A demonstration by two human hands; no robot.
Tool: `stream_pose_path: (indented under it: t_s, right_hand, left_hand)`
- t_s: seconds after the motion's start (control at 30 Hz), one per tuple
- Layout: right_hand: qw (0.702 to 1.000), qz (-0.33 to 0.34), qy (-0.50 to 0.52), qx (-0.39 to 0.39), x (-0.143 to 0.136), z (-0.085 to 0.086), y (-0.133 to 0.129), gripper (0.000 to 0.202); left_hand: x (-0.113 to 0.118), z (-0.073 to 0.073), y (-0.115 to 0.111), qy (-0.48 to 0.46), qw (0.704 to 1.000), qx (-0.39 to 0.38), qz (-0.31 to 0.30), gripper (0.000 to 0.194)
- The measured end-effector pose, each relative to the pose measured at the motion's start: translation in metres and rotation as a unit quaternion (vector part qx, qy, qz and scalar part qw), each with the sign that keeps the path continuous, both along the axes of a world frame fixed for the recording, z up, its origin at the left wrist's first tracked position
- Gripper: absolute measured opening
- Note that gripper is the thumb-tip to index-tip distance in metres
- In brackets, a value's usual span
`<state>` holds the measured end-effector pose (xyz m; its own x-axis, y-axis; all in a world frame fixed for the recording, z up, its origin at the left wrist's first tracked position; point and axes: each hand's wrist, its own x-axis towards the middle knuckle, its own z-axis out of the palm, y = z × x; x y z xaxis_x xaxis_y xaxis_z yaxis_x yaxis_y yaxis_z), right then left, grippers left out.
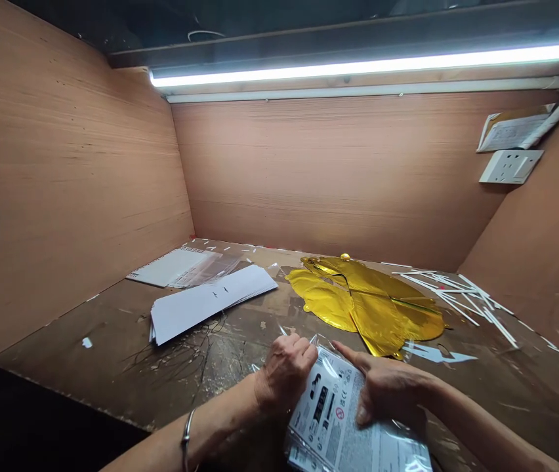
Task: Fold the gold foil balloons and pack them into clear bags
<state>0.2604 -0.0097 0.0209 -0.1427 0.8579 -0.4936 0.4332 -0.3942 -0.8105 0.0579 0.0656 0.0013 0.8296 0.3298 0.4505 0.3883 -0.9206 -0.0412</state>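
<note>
A clear plastic packet (329, 410) with a printed white card inside is tilted at the front of the table. My left hand (287, 367) is closed in a pinch at the packet's upper left corner, where the clear film bunches up. My right hand (388, 387) grips the right side, its thumb lying on the printed face and the index finger stretched along the top edge. The fingers behind the packet are hidden. Gold foil sheets (372, 305), apparently flat balloons, lie just beyond my hands.
A stack of long white paper strips (210, 305) lies left of centre, with dark threads beside it. Behind it are white cards in clear film (176, 267). Thin white sticks (476, 301) are scattered at right. Wooden walls enclose the table; a socket (510, 166) sits at right.
</note>
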Motion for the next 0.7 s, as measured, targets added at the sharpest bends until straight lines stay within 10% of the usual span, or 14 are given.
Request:
stream_pose_path:
  t_s: [0.3, 0.5, 0.7]
  right_hand:
    - [0.996, 0.041, 0.080, -0.004, -0.009, 0.004, 0.000, 0.059]
    - [0.977, 0.029, 0.212, -0.017, -0.018, 0.018, -0.012, 0.047]
    - [0.981, 0.009, 0.195, 0.000, -0.026, 0.027, -0.012, 0.056]
  left_hand:
    - [-0.014, 0.010, -0.003, 0.026, 0.995, 0.034, -0.086, 0.010]
    - [-0.040, -0.011, -0.007, -0.120, 0.986, -0.041, 0.105, 0.018]
    - [-0.042, -0.024, -0.024, -0.359, 0.870, -0.226, 0.253, 0.028]
